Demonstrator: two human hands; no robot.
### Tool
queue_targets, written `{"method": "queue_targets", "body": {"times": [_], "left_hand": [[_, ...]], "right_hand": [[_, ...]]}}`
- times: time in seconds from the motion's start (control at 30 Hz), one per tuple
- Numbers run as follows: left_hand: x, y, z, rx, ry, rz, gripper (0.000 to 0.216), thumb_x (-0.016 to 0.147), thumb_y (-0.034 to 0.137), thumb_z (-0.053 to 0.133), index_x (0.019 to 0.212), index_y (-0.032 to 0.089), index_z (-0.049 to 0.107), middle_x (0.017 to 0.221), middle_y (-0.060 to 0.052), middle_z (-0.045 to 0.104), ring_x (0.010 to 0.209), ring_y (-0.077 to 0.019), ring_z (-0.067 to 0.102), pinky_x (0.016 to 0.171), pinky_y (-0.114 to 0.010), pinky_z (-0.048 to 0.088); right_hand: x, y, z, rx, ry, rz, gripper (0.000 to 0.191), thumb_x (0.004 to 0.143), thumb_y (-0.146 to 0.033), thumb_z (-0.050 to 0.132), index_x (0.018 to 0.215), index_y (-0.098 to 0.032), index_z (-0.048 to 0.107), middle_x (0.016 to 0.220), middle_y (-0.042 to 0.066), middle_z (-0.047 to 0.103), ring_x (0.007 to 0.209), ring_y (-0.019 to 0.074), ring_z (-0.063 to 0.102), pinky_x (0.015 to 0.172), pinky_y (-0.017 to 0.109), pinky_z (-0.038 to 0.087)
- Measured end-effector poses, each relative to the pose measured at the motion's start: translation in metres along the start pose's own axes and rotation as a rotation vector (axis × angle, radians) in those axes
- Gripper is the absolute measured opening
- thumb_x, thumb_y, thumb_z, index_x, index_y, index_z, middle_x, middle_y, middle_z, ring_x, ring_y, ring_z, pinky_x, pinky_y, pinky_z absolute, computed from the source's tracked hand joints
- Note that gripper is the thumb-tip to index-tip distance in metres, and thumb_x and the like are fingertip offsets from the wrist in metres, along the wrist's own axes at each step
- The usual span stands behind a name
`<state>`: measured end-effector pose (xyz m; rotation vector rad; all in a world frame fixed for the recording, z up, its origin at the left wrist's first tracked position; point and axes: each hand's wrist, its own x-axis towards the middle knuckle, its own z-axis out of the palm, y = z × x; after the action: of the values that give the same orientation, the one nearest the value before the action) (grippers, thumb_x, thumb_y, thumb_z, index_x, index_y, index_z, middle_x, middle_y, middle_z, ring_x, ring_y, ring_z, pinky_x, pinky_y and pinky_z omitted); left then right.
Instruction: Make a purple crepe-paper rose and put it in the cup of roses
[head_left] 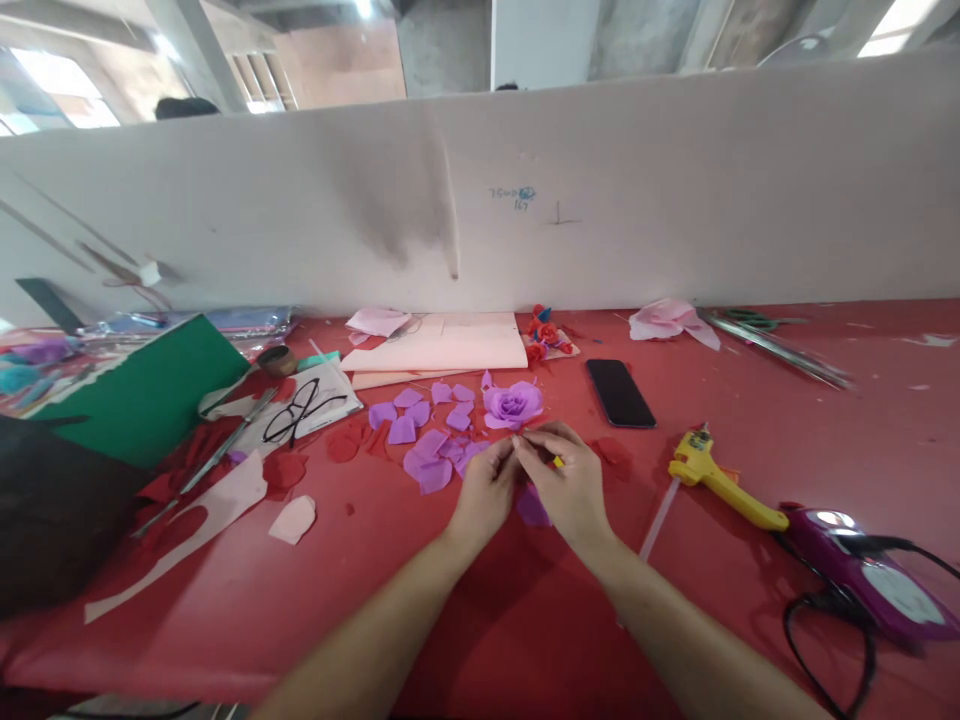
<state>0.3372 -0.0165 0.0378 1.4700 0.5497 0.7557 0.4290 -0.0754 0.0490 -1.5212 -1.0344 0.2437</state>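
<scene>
My left hand (487,485) and my right hand (566,480) meet over the middle of the table, thumbs and fingers pinched together. What they pinch is small and mostly hidden by the fingertips. Right beyond the fingertips is a purple paper rose (514,404) with layered petals; I cannot tell whether my fingers touch its base. A small yellow bit (559,462) shows at my right fingers. Loose purple petals (429,462) lie left of my left hand, and another purple petal (534,506) lies under my right hand.
A black phone (620,393), a yellow glue gun (712,480) and a purple power strip (870,570) with cords lie right. Pink paper sheets (450,342) and small red flowers (546,335) are behind. Eyeglasses (300,410), scissors (214,455) and green card (165,390) are left.
</scene>
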Motion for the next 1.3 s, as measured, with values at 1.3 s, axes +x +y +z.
{"method": "queue_targets", "body": {"times": [1.3], "left_hand": [[-0.006, 0.0001, -0.0003, 0.219, 0.136, 0.042, 0.023, 0.082, 0.022, 0.048, 0.074, 0.014, 0.068, 0.066, -0.002, 0.064, 0.061, -0.0139, 0.053, 0.058, -0.023, 0.04]], "right_hand": [[0.005, -0.0014, 0.0008, 0.042, -0.02, 0.138, 0.021, 0.076, -0.036, 0.062, 0.075, -0.016, 0.066, 0.071, 0.002, 0.061, 0.063, 0.015, 0.055, 0.062, 0.028, 0.045]]}}
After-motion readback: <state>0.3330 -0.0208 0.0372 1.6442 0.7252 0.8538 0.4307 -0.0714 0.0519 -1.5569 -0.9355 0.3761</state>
